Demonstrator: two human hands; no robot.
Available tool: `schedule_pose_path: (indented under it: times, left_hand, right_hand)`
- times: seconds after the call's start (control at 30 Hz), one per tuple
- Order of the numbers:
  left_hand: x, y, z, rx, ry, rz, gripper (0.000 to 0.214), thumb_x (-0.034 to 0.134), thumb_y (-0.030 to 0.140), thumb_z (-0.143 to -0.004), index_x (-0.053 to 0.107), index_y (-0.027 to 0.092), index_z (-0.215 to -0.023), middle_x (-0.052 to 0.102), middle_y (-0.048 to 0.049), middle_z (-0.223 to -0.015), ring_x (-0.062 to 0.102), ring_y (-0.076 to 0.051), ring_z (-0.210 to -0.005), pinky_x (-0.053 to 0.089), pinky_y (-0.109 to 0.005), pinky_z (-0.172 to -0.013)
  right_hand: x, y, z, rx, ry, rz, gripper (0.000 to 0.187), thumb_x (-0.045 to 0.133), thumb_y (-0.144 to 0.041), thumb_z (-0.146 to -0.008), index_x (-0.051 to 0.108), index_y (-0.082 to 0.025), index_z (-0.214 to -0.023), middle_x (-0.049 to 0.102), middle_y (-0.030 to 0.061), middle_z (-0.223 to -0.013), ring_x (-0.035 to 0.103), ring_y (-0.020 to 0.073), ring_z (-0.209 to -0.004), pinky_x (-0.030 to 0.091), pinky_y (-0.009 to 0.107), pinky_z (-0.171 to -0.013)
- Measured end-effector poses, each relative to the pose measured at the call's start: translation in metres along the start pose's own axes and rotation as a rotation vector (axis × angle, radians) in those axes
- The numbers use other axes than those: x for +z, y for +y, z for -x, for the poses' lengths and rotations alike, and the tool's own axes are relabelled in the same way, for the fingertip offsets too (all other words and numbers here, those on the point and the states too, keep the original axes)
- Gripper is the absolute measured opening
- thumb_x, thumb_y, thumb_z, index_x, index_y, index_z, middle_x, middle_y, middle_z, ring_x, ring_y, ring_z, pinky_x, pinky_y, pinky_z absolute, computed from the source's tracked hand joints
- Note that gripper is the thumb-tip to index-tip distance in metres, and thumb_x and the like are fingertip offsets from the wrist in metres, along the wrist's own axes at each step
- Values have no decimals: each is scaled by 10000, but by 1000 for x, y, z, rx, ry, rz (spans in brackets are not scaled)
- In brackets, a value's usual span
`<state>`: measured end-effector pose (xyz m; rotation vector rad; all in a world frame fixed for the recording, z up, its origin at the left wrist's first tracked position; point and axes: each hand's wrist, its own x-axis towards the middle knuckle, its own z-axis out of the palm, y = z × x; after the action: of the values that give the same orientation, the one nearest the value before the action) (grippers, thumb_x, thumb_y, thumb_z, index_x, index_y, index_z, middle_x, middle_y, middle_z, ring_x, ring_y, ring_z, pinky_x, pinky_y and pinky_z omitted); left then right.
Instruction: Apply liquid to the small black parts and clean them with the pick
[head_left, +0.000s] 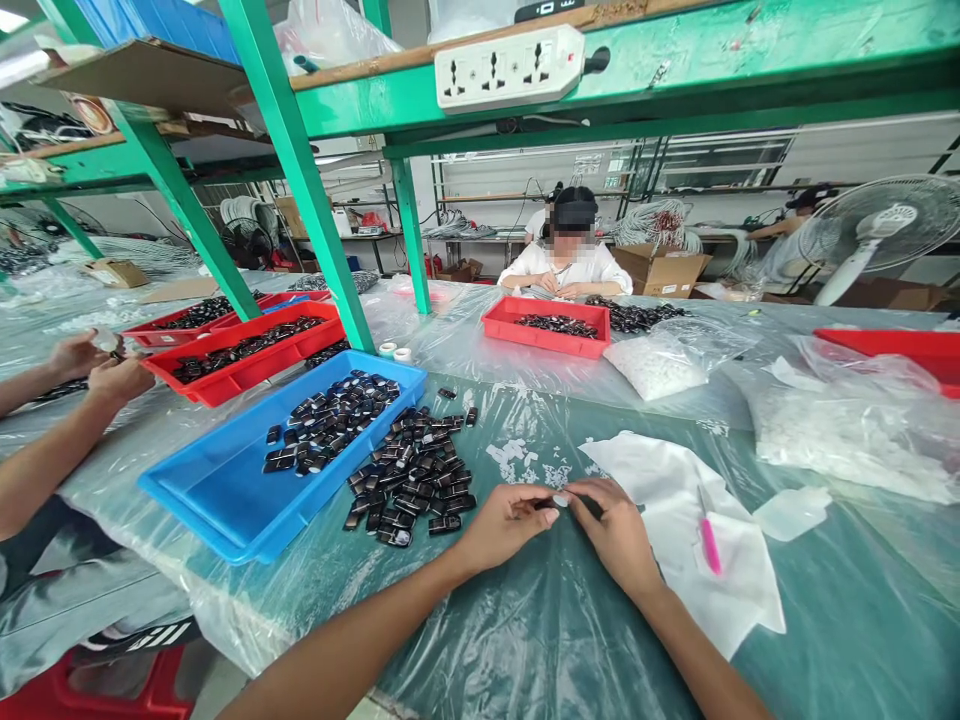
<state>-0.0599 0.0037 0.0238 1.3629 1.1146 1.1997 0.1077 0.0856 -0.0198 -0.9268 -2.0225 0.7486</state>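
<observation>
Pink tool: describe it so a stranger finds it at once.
Start at the green plastic-covered table. A white sheet lies right of the person's right hand, and the pink tool rests on it. It is the only pink thing there, thin and stick-like, unlike the clear bottle beside it.

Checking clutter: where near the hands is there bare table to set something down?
Bare: the table between the forearms, and the corner right of the white sheet, below the bottle. Crowded: black parts against the blue tray, beside the left hand.
</observation>
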Motion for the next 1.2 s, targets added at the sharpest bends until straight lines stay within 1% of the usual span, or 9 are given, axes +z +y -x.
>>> schedule_pose_path:
  times: [0.07,0.17,0.3,0.4,0.5,0.77,0.9,1.03,1.2]
  left_hand:
    - [0,0,0,-3,-1,-19,396,616,372,-803,656,78,-1067,625,-90,-799,544,-141,-719,432,-227,-661]
    - [-1,0,0,-8,-11,-40,403,603,403,-806,655,79,-1042,605,-81,-780,528,-130,-688,427,-225,-650]
    - [-1,0,1,-3,-74,-28,404,571,431,-823,648,96,-1036,577,-74,-811,515,-118,-666,431,-231,-644]
    - [-1,-1,2,-16,-103,-19,417,570,458,-815,637,94,-1009,550,-51,-751,503,-110,-635,420,-223,-619]
    - [-1,-1,3,-20,-119,-44,432,562,482,-813,629,93,-989,540,-44,-737,490,-102,-616,396,-210,-596]
    - [-3,4,4,-15,-203,-53,432,535,481,-834,629,82,-968,504,-42,-732,426,-92,-605,344,-203,-568]
    - [-4,6,5,-10,-241,-82,429,512,482,-848,636,99,-997,505,-42,-723,425,-99,-608,337,-207,-566]
    - [-4,8,6,-6,-269,-98,426,521,473,-847,649,104,-1016,503,-33,-697,424,-101,-611,338,-210,-574]
    - [-4,9,6,-15,-289,-27,435,547,465,-832,649,103,-1050,528,-42,-729,457,-97,-607,391,-211,-584]
  right_hand:
    - [-2,-2,1,73,20,-147,259,549,-404,-853,671,-187,-924,638,68,-953,563,221,-928,426,376,-855]
    - [-10,-9,3,161,3,-337,312,558,-433,-846,661,-159,-955,642,88,-948,594,213,-885,470,337,-802]
    - [-23,-22,5,180,-113,-493,273,586,-425,-829,664,-168,-880,610,87,-1061,569,221,-977,450,310,-847]
    - [-30,-30,6,173,-232,-540,246,616,-409,-808,671,-173,-846,605,84,-1057,566,220,-968,449,306,-843]
    - [-32,-34,7,167,-288,-551,224,622,-391,-806,672,-178,-851,599,81,-1052,554,215,-976,439,305,-857]
    - [-35,-34,6,157,-363,-595,177,630,-367,-802,659,-192,-803,586,53,-1003,548,188,-941,427,284,-845]
    - [-38,-35,6,213,-409,-576,218,616,-399,-802,653,-185,-809,584,50,-985,541,185,-892,426,268,-789]
    - [-39,-33,8,270,-457,-652,207,633,-380,-796,637,-173,-805,570,34,-924,511,147,-799,415,241,-729]
    - [-30,-29,12,319,-453,-808,211,642,-383,-793,637,-184,-865,568,39,-912,528,166,-849,429,295,-819]
